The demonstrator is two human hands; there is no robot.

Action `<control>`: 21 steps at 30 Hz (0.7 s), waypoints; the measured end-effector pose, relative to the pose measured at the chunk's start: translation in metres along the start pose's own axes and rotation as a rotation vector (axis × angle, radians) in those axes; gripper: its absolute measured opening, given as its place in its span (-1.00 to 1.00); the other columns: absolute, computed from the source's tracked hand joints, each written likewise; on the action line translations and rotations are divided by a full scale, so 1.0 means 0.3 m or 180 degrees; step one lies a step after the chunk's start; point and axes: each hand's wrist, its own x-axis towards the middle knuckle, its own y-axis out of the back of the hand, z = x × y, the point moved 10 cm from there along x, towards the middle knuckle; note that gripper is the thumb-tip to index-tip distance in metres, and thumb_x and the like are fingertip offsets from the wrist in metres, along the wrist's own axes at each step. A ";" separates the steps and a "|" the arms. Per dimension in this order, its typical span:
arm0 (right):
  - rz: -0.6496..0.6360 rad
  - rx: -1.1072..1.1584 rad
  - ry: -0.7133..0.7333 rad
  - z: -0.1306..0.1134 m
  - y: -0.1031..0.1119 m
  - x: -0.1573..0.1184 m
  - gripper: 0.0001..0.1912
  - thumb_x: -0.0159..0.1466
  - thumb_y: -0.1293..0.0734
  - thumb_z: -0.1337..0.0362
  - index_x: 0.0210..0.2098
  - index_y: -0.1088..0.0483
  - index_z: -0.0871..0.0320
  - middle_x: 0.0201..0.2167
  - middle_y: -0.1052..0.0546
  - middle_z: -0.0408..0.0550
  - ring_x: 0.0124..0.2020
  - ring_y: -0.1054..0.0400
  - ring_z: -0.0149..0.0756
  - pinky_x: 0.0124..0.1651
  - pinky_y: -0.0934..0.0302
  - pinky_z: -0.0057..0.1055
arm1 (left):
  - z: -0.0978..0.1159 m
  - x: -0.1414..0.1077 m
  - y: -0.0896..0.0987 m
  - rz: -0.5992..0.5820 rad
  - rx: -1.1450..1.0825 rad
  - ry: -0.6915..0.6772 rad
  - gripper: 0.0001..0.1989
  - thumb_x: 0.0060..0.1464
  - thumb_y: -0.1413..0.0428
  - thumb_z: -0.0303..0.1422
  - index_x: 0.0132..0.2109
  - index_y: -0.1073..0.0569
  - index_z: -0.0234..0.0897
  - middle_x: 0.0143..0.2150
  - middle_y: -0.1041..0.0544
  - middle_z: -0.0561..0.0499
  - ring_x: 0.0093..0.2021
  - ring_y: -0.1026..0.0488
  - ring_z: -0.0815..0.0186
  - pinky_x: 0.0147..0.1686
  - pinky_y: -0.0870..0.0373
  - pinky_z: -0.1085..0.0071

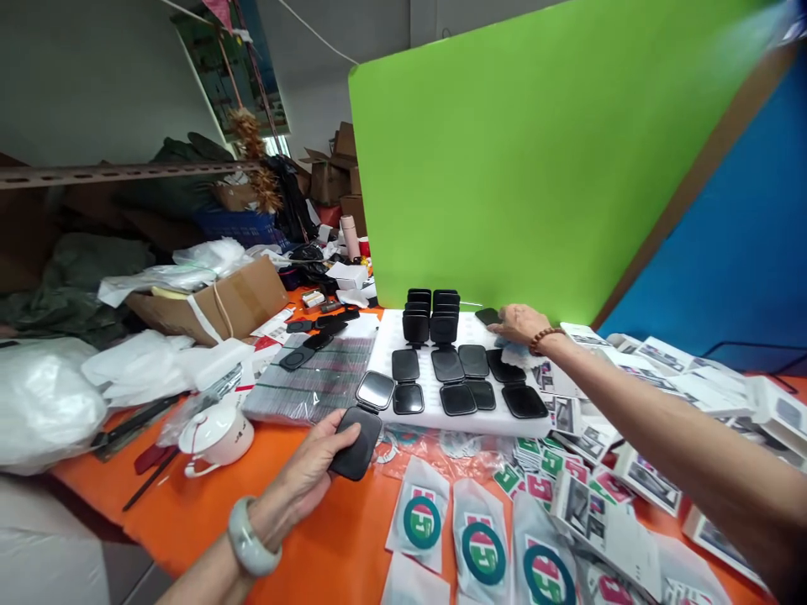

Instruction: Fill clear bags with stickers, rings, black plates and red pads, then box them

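My left hand grips the lower panel of a black square folding charger, thumb on top. Its hinged upper panel lies unfolded over the left edge of a white foam tray. At the tray's far right, my right hand is bent with its fingertips beside a dark flat pad. A crumpled whitish piece shows below that hand; whether it is gripped is hidden. Several unfolded black chargers lie across the tray, and others stand in two rows behind.
Left of the tray are a plastic-wrapped stack with black pieces on it, a white lidded mug and a cardboard box. White printed boxes crowd the right. Frosted pouches lie in front; a green panel stands behind.
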 end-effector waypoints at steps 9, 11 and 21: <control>-0.0442 0.1116 0.2566 -0.530 0.019 -0.617 -0.50 0.12 -0.44 0.22 0.05 -0.39 0.14 -0.12 -0.51 0.05 -0.25 -0.41 -0.25 -0.21 -0.25 -0.36 | 0.001 -0.094 -0.126 -0.1196 0.1282 0.0134 -0.63 -0.08 -0.26 -0.19 -0.13 -0.47 -0.29 -0.28 -0.53 -0.02 -0.37 -0.44 0.32 -0.40 -0.34 0.46; -0.0814 0.1189 0.2773 -0.569 -0.036 -0.708 -0.63 0.12 -0.43 0.26 -0.06 -0.46 0.14 -0.24 -0.53 -0.02 -0.30 -0.39 -0.28 -0.29 -0.19 -0.42 | 0.006 -0.115 -0.144 -0.1321 0.1564 0.0182 -0.69 -0.06 -0.23 -0.23 -0.17 -0.49 -0.28 -0.32 -0.54 0.00 -0.40 -0.44 0.32 -0.45 -0.33 0.48; -0.1947 0.3906 0.0821 -0.435 -0.329 -0.670 -0.79 0.09 -0.37 0.17 -0.43 -0.33 0.19 -0.59 -0.34 -0.22 -0.57 -0.13 -0.50 -0.50 0.00 -0.52 | 0.129 0.057 0.052 0.0287 0.1200 -0.0428 -0.66 -0.02 -0.19 -0.13 -0.26 -0.36 -0.31 -0.51 -0.49 0.05 -0.54 -0.47 0.38 -0.52 -0.39 0.53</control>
